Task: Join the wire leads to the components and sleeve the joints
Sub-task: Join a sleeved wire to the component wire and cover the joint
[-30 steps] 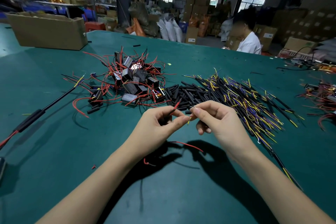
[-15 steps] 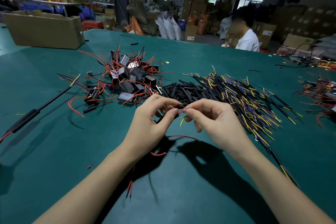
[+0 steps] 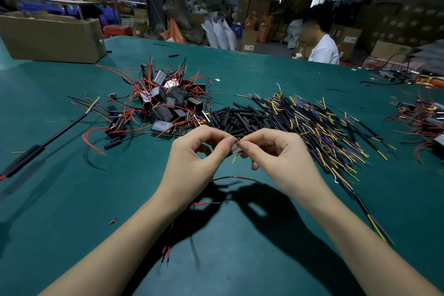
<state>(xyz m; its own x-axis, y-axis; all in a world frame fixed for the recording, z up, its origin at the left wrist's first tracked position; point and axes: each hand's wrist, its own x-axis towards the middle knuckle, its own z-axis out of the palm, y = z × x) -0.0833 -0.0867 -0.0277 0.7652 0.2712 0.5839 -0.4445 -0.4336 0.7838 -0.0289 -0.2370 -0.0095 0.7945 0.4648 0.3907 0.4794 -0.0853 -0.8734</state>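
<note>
Labels on the cardboard boxes (image 3: 248, 41) — too blurred to read.

Single head-worn view, wide-angle, looked forward and down over the green table (image 3: 72, 199) from the seated person's side; edges bowed by the lens. Both forearms ran up from the bottom corners, left hand (image 3: 192, 163) and right hand (image 3: 283, 161) close under the lens at centre. Farther off, the warehouse background sat across the top.
</note>
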